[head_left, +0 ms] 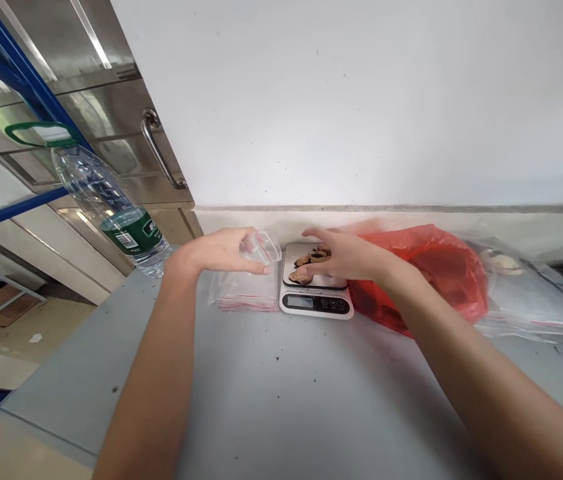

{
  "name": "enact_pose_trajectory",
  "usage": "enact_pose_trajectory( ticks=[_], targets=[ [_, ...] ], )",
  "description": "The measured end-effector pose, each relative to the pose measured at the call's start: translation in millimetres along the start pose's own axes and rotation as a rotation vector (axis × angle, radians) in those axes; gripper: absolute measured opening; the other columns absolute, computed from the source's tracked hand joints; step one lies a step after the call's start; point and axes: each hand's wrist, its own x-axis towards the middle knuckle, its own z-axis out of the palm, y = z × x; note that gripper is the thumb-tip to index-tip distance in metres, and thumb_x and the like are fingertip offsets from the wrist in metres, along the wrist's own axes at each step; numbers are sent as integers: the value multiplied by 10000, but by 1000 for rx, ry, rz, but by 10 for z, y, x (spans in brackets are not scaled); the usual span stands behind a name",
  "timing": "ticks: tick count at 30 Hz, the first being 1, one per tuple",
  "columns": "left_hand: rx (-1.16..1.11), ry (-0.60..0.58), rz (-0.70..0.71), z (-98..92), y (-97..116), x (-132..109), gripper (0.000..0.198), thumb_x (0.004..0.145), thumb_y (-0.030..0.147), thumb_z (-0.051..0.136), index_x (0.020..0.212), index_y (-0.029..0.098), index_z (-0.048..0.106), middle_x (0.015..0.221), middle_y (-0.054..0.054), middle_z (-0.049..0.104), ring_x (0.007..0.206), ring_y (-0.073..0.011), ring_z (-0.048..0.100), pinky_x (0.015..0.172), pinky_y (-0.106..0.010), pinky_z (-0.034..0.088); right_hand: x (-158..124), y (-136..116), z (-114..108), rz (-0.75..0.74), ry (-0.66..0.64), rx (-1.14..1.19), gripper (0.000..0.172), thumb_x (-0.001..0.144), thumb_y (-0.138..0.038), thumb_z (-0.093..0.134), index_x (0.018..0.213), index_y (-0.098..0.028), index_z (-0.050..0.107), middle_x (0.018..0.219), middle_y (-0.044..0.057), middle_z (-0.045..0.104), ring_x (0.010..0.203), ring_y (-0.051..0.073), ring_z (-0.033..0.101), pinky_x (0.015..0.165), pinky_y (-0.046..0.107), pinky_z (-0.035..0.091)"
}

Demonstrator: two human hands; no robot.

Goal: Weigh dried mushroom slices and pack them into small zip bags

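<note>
My left hand (231, 252) is closed on a small clear zip bag (262, 247), its mouth turned toward the scale. Beneath that hand lies a stack of clear zip bags (248, 293) with red seal lines. Several curled, brown dried pieces (302, 276) rest on the plate of a white digital kitchen scale (288, 311), whose display is lit. My right hand (344, 255) is over the plate, fingers apart around the pieces, its thumb touching one in front. Part of the pieces is hidden by this hand.
Right of the scale lies a red plastic bag (454, 267), partly behind my right forearm. More clear zip bags (526, 300) lie farther right. A large water bottle (106, 200) with a green handle stands at the table's (241, 400) left edge. A white wall (361, 100) rises behind.
</note>
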Motion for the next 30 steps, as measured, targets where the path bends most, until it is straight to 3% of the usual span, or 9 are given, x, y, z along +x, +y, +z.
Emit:
enact_pose_trajectory(
  ticks=[4,11,15,19,26,30],
  targets=[
    [-10,-32,-3,25,-34,38,828,725,658,727,1436,278,538,1454,-70,632,1250,-334,620,968,-356,512,68,-6,94,-24,-45,-144,640,885,-552,705,1456,-279,604,1377,140,687,1211,341,663,916,392,542],
    [-11,-87,61,88,9,102,875,728,713,704,1469,278,537,1439,-83,646,1224,-338,632,908,-340,523,137,41,181,-48,-28,-170,359,980,-475,565,1185,-228,725,1267,126,714,1097,282,698,847,337,530],
    [5,-117,93,115,73,106,745,770,732,653,1392,325,603,1375,-47,676,1186,-325,649,874,-345,526,128,45,197,-28,0,-184,361,968,-454,580,1206,-216,710,1222,146,713,1060,291,699,819,344,532],
    [21,-128,71,131,105,119,776,751,746,662,1408,340,592,1422,-55,646,1222,-339,626,921,-375,521,67,7,206,-5,23,-222,371,978,-433,564,1240,-207,698,1209,149,706,1036,288,700,796,336,530],
    [27,-143,76,141,154,119,797,747,765,640,1410,326,585,1479,-73,605,1288,-360,588,949,-387,514,35,-29,281,18,90,-271,477,988,-432,563,1374,-166,648,1358,224,638,1241,401,616,953,438,506],
    [37,-135,81,141,160,114,774,762,747,635,1404,317,589,1459,-67,623,1283,-351,598,923,-365,521,50,-8,275,36,65,-318,508,1005,-499,537,1415,-210,620,1415,192,602,1118,354,700,878,390,522]
  ],
)
